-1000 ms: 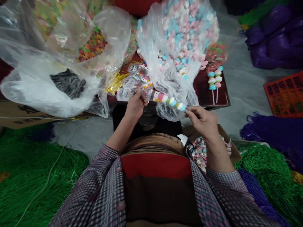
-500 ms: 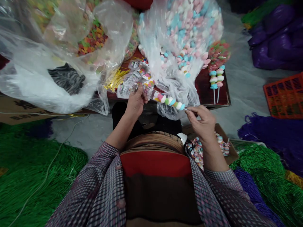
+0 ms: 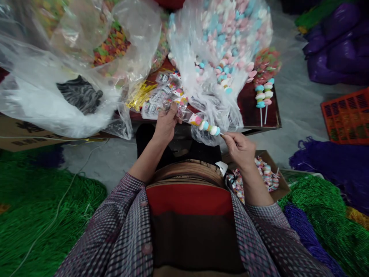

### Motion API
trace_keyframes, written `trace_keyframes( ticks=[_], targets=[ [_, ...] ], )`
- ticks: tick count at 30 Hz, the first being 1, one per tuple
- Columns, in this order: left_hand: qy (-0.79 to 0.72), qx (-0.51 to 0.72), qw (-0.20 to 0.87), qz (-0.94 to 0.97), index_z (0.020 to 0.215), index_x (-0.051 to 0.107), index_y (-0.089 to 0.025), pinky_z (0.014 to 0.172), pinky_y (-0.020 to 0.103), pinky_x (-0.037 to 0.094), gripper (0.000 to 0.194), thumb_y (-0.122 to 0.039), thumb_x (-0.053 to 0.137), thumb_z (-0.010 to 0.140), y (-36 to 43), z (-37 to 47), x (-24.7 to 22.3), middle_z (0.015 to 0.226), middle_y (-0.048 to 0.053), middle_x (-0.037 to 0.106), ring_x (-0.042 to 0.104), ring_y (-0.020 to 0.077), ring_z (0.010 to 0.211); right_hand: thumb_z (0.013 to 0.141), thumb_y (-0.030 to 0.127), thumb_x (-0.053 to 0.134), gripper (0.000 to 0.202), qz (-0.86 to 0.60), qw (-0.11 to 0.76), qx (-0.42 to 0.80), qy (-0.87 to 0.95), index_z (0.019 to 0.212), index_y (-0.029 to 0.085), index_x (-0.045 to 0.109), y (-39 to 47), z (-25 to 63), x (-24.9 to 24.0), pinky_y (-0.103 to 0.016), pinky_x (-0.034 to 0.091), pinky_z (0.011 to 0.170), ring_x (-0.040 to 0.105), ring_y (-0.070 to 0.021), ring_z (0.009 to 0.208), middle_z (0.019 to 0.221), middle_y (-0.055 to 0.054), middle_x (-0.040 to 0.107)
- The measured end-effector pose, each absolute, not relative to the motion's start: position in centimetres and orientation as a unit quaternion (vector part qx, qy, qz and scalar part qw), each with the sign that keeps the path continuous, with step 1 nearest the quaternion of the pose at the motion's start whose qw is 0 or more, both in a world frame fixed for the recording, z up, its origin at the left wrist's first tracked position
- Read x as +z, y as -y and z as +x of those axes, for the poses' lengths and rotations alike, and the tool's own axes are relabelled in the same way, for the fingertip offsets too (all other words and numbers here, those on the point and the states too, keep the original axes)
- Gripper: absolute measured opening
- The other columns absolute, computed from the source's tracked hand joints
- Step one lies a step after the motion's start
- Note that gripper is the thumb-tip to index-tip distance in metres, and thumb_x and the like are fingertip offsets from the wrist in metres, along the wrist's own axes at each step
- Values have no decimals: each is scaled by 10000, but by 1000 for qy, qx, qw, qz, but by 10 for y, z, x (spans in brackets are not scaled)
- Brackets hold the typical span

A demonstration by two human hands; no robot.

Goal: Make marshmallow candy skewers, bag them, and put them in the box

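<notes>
A marshmallow skewer point(image 3: 210, 128) in blue, white, orange and green lies slantwise between my hands, its upper end inside a printed clear candy bag point(image 3: 193, 118). My left hand point(image 3: 167, 120) pinches the bag at its far end, close to a pile of similar flat bags point(image 3: 152, 109) on the table. My right hand point(image 3: 240, 149) is closed on the skewer's stick, just below the lowest blue marshmallow. Two more marshmallow skewers point(image 3: 263, 94) rest on the table's right corner, sticks pointing towards me.
Behind the hands stands a big clear sack of marshmallows point(image 3: 230, 27). Gold twist ties point(image 3: 140, 96) lie left of the bags, beside a sack of gummy rings point(image 3: 111, 50). An open carton point(image 3: 284, 186) with finished skewers sits at my right; an orange crate point(image 3: 346, 115) is beyond.
My right hand has moved left and slightly down, pushing the skewer further into the bag, so fewer marshmallows show outside. My left hand has stayed almost in place.
</notes>
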State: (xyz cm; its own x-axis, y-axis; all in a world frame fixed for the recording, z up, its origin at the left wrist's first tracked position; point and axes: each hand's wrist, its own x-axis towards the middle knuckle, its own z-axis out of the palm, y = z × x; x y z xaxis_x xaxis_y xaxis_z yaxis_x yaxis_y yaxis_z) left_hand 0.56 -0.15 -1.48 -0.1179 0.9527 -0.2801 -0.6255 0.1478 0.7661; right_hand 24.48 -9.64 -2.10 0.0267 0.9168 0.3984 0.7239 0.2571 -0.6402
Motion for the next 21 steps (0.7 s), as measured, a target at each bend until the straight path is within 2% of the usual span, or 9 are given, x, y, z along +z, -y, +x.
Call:
trace_keyframes(
  ticks=[5, 9, 13, 17, 19, 21],
  targets=[
    [-383, 603, 677, 177, 896, 686, -221, 706, 239, 579, 120, -252, 621, 993, 9, 14, 4, 865, 31, 767, 733, 124, 768, 903, 426, 691, 230, -614, 439, 193, 626, 869, 217, 781, 99, 228, -21, -300, 562, 671, 714, -172, 692, 792, -33, 795],
    [-367, 578, 708, 172, 1026, 704, -230, 747, 268, 594, 110, -285, 612, 1001, 15, 20, 17, 928, 53, 777, 772, 180, 904, 877, 423, 709, 218, -611, 458, 237, 601, 860, 215, 770, 98, 216, -19, -299, 538, 659, 664, -155, 659, 747, -13, 754],
    [-366, 564, 718, 177, 995, 709, -224, 740, 256, 592, 112, -318, 652, 980, 20, 27, 20, 832, 36, 739, 776, 196, 933, 921, 492, 665, 295, -618, 447, 285, 580, 862, 218, 760, 96, 209, -16, -269, 453, 574, 538, -123, 549, 569, 44, 579],
    [-353, 572, 714, 198, 956, 701, -223, 757, 257, 592, 162, -361, 629, 996, 26, 33, 19, 812, 26, 727, 766, 179, 922, 934, 592, 623, 401, -625, 455, 315, 551, 829, 220, 729, 94, 200, -14, -258, 364, 503, 440, -110, 492, 511, 62, 464],
    [-356, 575, 711, 193, 972, 702, -223, 755, 255, 587, 165, -370, 631, 996, 27, 33, 18, 826, 29, 728, 759, 172, 912, 950, 607, 592, 424, -618, 452, 339, 547, 826, 220, 714, 93, 196, -13, -263, 363, 497, 412, -105, 463, 485, 70, 449],
    [-367, 583, 702, 182, 978, 699, -223, 747, 251, 581, 165, -377, 641, 989, 24, 31, 17, 818, 25, 718, 751, 163, 887, 966, 579, 575, 394, -599, 442, 361, 562, 885, 221, 718, 93, 194, -13, -272, 399, 530, 444, -109, 474, 506, 64, 509]
  ],
)
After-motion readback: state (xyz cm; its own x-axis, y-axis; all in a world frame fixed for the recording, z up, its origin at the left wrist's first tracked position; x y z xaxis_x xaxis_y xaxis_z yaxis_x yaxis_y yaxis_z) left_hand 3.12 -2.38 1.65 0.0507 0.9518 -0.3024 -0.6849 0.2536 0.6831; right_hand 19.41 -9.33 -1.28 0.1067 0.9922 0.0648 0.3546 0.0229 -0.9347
